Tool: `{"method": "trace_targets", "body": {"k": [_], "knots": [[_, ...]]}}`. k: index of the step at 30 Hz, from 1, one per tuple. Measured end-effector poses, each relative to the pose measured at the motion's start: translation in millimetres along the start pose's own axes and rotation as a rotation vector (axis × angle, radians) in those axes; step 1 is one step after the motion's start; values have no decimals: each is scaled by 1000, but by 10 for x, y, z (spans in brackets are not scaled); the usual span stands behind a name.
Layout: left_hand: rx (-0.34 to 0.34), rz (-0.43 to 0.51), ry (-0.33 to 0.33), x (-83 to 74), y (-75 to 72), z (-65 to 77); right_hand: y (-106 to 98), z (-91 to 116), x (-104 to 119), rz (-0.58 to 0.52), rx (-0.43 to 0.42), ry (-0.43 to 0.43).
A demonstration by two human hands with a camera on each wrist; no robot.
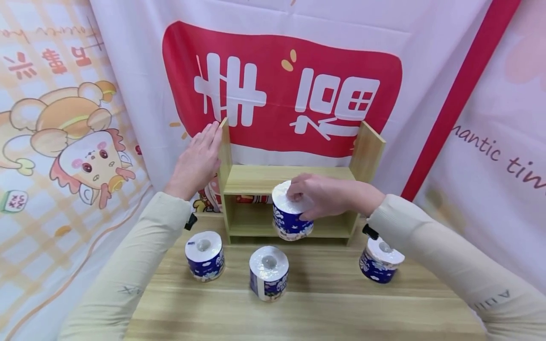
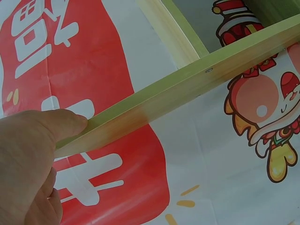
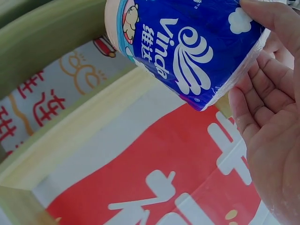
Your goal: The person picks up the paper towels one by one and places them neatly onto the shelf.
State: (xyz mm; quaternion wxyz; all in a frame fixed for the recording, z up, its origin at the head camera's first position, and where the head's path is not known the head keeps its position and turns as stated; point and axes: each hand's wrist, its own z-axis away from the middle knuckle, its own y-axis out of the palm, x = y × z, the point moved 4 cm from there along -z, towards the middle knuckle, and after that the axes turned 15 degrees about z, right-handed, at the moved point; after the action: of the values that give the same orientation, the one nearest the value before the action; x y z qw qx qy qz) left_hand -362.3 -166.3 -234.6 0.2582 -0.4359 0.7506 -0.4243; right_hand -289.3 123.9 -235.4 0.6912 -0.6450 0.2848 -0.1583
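Note:
My right hand (image 1: pixel 319 193) holds a toilet roll (image 1: pixel 292 221) by its top, in front of the small wooden shelf (image 1: pixel 290 177). Blue wrapping with a white logo covers the roll (image 3: pixel 187 51) in the right wrist view, and the thumb of the right hand (image 3: pixel 276 98) lies against its side. At the top of the shelf's left side panel, my left hand (image 1: pixel 198 158) grips the board. The left wrist view has the left thumb on the edge of this panel (image 2: pixel 154 101), the other fingers of the left hand (image 2: pixel 30 159) curled beside it.
Three more toilet rolls stand upright on the wooden table (image 1: pixel 298 312): one at left (image 1: pixel 205 255), one near the middle (image 1: pixel 269 273), one at right (image 1: pixel 381 260) below the right forearm. A printed cloth (image 1: pixel 281 94) hangs behind the shelf.

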Motion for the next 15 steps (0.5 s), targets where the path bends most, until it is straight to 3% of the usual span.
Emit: {"method": "trace_targets", "body": {"k": [15], "knots": [[5,7,-4,22,27,-13,-323,-512,31,18,31,25]]}}
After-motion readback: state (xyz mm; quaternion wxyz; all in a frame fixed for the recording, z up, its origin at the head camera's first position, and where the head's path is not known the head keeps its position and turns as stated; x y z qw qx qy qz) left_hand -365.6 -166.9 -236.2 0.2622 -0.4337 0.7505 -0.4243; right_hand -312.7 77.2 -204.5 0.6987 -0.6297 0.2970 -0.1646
